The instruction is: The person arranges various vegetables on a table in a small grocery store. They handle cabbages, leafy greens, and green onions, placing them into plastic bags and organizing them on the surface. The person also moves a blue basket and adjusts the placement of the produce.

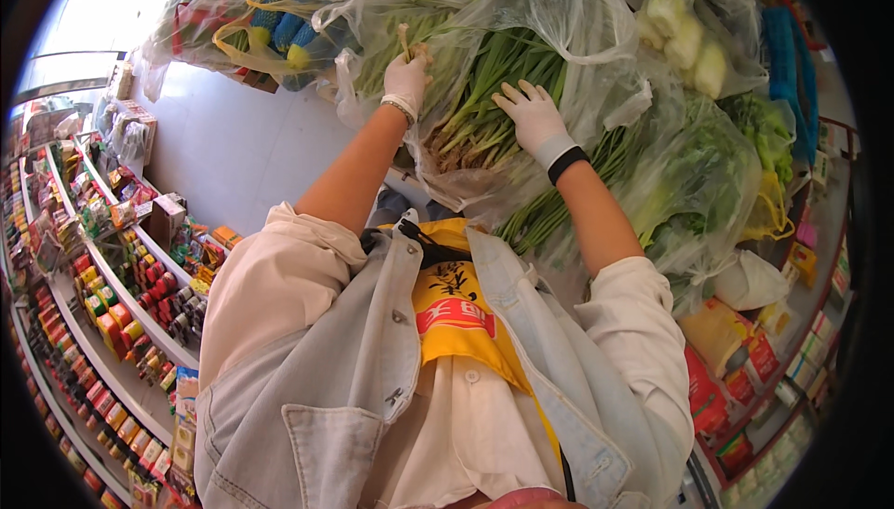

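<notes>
My left hand (406, 79), in a pale glove, pinches a small tan scrap (417, 53) that looks like withered plant matter. A clear plastic bag (464, 188) lies spread before me. In its mouth is a bundle of long green stalks (513, 79), green garlic or scallions, with brown roots (457, 149) towards me. Laid flat over the right side of these leaves is my right hand (534, 118), gloved too, its fingers apart and holding nothing. Thin green stems (552, 208) lie under my right forearm.
Bagged leafy greens (705, 174) and pale bulbous vegetables (681, 37) sit to the right, near a blue crate (789, 76). At the upper left, a yellow-handled bag (237, 37) holds produce in blue netting (286, 30). Shelves of packaged goods (105, 299) line the left.
</notes>
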A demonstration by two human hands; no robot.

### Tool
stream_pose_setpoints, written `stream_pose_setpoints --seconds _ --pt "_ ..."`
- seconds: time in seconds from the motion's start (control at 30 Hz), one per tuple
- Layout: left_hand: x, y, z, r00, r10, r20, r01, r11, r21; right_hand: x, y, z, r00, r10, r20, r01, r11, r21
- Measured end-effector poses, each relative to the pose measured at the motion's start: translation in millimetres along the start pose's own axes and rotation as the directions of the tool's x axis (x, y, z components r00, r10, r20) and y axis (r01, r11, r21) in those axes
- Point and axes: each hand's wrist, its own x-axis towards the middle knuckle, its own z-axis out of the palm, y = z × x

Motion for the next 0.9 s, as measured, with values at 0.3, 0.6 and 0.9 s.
stream_pose_setpoints --seconds 0.3,0.6,0.9 --pt "-7.4 -10.2 -9.6 0.828 0.560 -0.026 -0.493 0.750 0.440 3.2 -5.2 -4.5 0.998 0.036 0.048 -0.034 0.998 -0.051" --pt "-46.5 -35.8 -7.9 0.924 -0.048 0.380 -0.321 0.442 0.838 2.2 -4.7 4.9 0.999 0.012 -0.030 -0.014 0.998 -0.061" --pt "-56.1 -39.8 -8.2 0.882 -0.215 0.420 -0.317 0.389 0.865 -5.2 -8.3 18.2 0.955 0.030 -0.295 0.011 0.991 0.135"
